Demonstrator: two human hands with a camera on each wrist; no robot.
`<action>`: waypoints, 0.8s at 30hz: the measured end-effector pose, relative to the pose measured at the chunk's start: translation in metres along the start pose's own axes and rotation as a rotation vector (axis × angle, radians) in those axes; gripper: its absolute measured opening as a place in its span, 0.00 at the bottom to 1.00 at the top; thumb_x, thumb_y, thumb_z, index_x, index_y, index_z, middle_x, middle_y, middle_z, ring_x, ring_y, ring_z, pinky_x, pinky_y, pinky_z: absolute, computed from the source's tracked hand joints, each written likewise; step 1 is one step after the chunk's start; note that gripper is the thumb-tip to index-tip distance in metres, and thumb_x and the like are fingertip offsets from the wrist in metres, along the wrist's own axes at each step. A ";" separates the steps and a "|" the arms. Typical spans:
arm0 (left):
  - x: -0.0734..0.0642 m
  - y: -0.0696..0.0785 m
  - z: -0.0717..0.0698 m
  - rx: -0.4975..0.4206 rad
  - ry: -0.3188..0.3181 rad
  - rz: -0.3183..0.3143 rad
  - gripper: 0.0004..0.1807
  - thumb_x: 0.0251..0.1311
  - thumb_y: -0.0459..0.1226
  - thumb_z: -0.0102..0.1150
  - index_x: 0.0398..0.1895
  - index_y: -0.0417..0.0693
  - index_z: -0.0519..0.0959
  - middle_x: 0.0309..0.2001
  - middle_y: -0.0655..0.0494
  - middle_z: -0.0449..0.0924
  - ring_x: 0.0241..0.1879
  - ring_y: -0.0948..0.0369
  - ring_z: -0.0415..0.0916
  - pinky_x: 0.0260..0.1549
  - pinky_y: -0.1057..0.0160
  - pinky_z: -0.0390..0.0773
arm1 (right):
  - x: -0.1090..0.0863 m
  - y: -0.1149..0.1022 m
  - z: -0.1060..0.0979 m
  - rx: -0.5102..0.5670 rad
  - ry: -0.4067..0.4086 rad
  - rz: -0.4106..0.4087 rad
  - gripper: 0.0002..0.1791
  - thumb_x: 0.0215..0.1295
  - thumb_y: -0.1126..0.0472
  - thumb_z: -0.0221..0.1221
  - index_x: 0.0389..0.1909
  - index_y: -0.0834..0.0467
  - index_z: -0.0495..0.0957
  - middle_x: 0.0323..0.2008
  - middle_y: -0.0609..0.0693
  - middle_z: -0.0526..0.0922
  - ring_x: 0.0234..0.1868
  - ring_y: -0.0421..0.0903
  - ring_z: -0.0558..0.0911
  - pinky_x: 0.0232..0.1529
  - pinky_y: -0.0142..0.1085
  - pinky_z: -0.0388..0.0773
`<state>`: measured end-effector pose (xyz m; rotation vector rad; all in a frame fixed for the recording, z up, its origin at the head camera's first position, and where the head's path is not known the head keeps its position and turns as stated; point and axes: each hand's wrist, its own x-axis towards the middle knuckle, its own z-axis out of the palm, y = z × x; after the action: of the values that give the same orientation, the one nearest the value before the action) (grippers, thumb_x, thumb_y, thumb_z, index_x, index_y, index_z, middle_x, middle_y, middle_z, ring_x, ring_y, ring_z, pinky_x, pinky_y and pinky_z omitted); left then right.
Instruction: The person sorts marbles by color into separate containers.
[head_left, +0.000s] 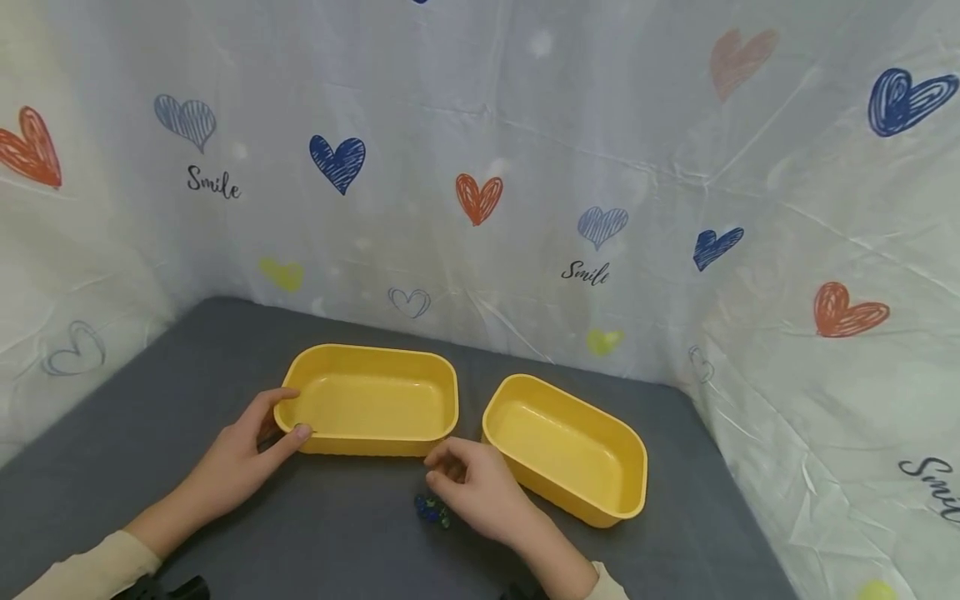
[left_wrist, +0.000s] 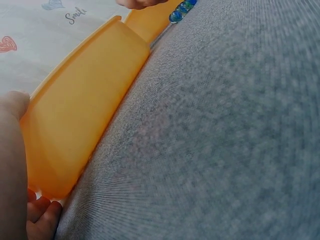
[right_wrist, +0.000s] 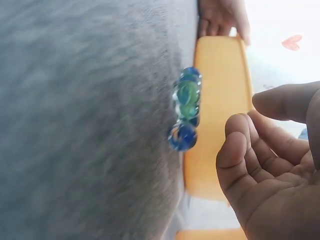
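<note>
So: marbles (head_left: 431,509) on table (head_left: 322,533), lower centre of head view, just below-left of right hand (head_left: 482,490), the nearer one, loosely curled, nothing visible in it. Left hand (head_left: 238,454) grips left tub (head_left: 367,447).

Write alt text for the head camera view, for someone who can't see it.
A person's left hand holds one end of a yellow bin, while the right hand is near small blue and green marbles on a gray surface. A second yellow bin sits angled to the right, before a white, heart-patterned sheet.
</note>
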<state>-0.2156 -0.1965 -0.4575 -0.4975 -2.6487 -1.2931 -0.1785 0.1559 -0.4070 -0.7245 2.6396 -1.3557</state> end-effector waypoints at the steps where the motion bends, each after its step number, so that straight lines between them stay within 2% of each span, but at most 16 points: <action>1: 0.000 0.000 0.000 -0.003 0.002 0.001 0.34 0.70 0.52 0.57 0.72 0.51 0.59 0.67 0.41 0.69 0.60 0.46 0.75 0.45 0.75 0.74 | -0.001 0.002 0.000 -0.003 -0.004 0.005 0.07 0.68 0.57 0.62 0.43 0.53 0.83 0.32 0.40 0.82 0.30 0.39 0.80 0.32 0.34 0.79; 16: 0.000 -0.001 0.000 -0.011 0.003 0.002 0.33 0.70 0.51 0.57 0.72 0.51 0.59 0.68 0.40 0.67 0.61 0.46 0.74 0.45 0.78 0.72 | -0.011 0.010 -0.006 -0.031 -0.030 0.102 0.07 0.64 0.58 0.65 0.41 0.54 0.83 0.27 0.43 0.80 0.24 0.39 0.76 0.25 0.32 0.75; 24: -0.001 0.001 -0.001 -0.015 0.001 -0.003 0.33 0.70 0.51 0.57 0.72 0.51 0.59 0.67 0.41 0.68 0.61 0.47 0.74 0.45 0.77 0.73 | -0.010 0.017 -0.001 -0.053 -0.093 0.140 0.05 0.66 0.57 0.64 0.41 0.52 0.84 0.25 0.42 0.80 0.20 0.38 0.75 0.21 0.32 0.73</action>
<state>-0.2145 -0.1970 -0.4559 -0.4952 -2.6415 -1.3142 -0.1766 0.1694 -0.4213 -0.5802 2.6075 -1.1911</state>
